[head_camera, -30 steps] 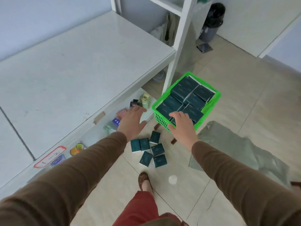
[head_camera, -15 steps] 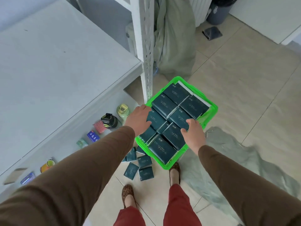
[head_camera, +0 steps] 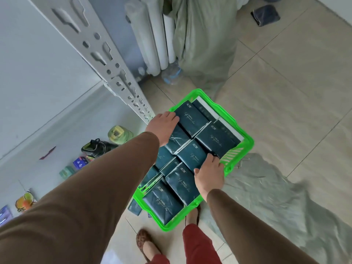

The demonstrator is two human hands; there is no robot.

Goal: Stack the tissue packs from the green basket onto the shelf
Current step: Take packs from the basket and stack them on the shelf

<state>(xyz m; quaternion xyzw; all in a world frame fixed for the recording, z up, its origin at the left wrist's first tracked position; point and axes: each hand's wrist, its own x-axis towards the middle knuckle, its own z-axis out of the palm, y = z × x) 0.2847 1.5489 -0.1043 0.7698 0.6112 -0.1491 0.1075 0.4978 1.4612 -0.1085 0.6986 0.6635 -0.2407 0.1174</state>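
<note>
Floor (head_camera: 285,103): left hand (head_camera: 162,128) covers packs (head_camera: 192,119).

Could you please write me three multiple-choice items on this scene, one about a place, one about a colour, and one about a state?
1. Where is the left hand?
A. At the basket's rim nearest the white perforated metal shelf post
B. On the floor
C. On the plastic bottle

2. What colour is the slotted plastic basket that holds the dark teal tissue packs?
A. Blue
B. Bright green
C. Red

3. How full is the basket?
A. Empty
B. Holding a single pack
C. Packed with many packs, lying side by side

Answers:
1. A: the left hand lies on a pack at the basket's edge, just below the post.
2. B: the rim and slotted walls are bright green.
3. C: teal packs fill the basket from rim to rim, and the right hand rests on some at the opposite side.
</note>
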